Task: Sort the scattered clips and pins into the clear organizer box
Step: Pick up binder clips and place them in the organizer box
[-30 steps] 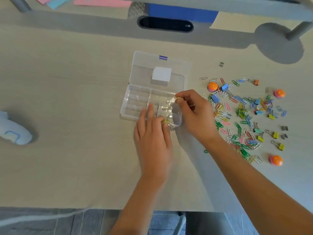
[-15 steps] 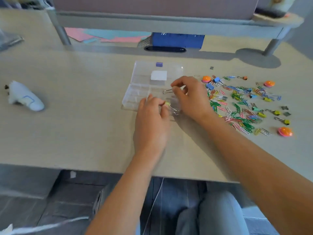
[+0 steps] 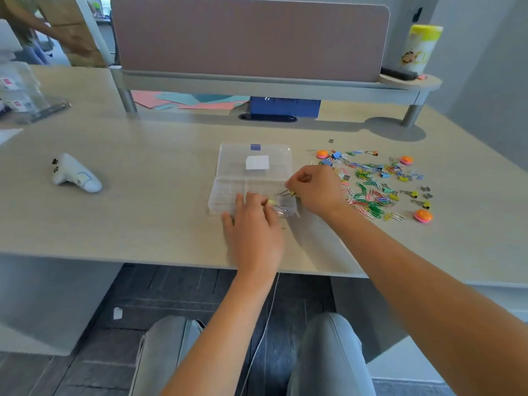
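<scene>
The clear organizer box (image 3: 228, 192) lies open on the desk, its lid (image 3: 254, 158) folded back with a white label on it. My left hand (image 3: 253, 227) rests at the box's near edge and pinches a yellow binder clip (image 3: 273, 203) over the near right compartment. My right hand (image 3: 313, 188) hovers at the box's right side and pinches another yellow binder clip (image 3: 290, 192). To the right lies a scatter of coloured paper clips and binder clips (image 3: 371, 187), with orange round pins (image 3: 423, 216) around it.
A white handheld controller (image 3: 75, 174) lies at the left. A desk divider (image 3: 251, 38) with a shelf stands behind, coloured paper (image 3: 177, 100) and a blue box (image 3: 284, 107) beneath it. A yellow-lidded canister (image 3: 420, 48) stands on the shelf's right end. The desk's front edge (image 3: 171, 262) is close.
The head camera has tilted up and back, so the desk looks farther away. Both hands stay at the box's right end; each holds a yellow binder clip there.
</scene>
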### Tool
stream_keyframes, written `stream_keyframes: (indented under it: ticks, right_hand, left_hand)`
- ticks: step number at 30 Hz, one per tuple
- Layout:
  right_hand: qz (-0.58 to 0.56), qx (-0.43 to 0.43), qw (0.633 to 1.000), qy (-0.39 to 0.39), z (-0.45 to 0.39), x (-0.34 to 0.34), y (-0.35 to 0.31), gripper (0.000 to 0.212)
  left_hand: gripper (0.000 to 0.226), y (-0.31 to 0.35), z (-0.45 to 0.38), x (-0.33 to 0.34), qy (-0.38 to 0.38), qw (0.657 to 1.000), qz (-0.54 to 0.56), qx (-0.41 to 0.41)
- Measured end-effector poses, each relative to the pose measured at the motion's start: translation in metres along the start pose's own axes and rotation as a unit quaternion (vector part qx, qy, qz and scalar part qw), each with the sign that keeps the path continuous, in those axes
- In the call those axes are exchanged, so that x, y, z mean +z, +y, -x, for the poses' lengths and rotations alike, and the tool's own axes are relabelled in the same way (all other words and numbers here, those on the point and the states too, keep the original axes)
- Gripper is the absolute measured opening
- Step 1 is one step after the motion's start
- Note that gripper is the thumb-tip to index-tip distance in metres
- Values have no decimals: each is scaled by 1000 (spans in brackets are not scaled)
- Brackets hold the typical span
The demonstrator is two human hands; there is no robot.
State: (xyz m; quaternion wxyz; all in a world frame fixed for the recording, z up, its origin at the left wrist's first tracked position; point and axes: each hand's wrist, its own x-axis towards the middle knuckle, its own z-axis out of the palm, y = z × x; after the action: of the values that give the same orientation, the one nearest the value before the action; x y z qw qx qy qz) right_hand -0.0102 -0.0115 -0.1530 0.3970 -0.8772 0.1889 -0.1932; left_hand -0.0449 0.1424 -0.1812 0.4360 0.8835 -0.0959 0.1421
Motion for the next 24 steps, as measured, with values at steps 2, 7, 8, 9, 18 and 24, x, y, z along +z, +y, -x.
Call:
stream_keyframes:
  ticks: [2, 7, 8, 9, 18, 24]
  right_hand:
    - [-9, -10, 1000, 10, -2, 4, 3, 5]
    - [7, -57, 998, 15, -5, 16, 9, 4]
    - [12, -65, 998, 16, -5, 17, 10, 4]
    - [17, -71, 997, 17, -5, 19, 11, 5]
    - [57, -62, 996, -36, -12, 5, 8, 14]
    - [7, -83, 996, -23, -6, -3, 13, 8]
  left_hand:
    - [12, -3, -2, 1, 4, 1000, -6, 11]
    - [9, -9, -4, 8, 9, 999, -10, 32]
    - [9, -11, -5, 9, 8, 999, -12, 32]
    - [9, -13, -6, 10, 7, 999, -12, 32]
    - [12, -12, -14, 5, 69, 997, -40, 20]
    - [15, 9, -38, 5, 90, 994, -58, 32]
